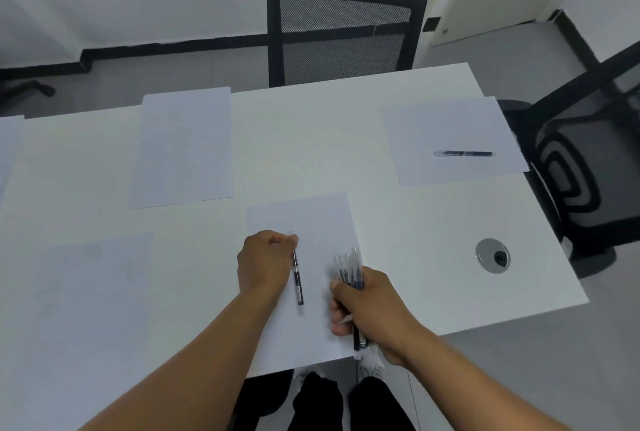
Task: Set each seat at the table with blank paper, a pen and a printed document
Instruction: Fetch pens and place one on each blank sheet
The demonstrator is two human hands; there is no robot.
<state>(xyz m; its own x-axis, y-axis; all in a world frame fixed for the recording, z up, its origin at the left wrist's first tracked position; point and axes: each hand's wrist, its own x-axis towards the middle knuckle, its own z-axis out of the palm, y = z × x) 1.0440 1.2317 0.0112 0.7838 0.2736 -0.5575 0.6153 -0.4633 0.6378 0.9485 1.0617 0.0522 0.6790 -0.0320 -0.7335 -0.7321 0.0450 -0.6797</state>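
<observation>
Left hand (265, 261) pinches one pen (297, 278) over the near sheet (311, 222); right hand (363, 306) clutches the pen bundle (351, 274) beside it; loosening could spill pens.

I see the left hand (265, 262) pinching one pen (297, 278) near its tip, the barrel lying on the nearest sheet (311, 222). The right hand (367, 306) grips a bundle of pens (349, 268) over that sheet. On the white table (311, 139), a second pen (462, 153) rests on the far-right sheet (450, 125).
</observation>
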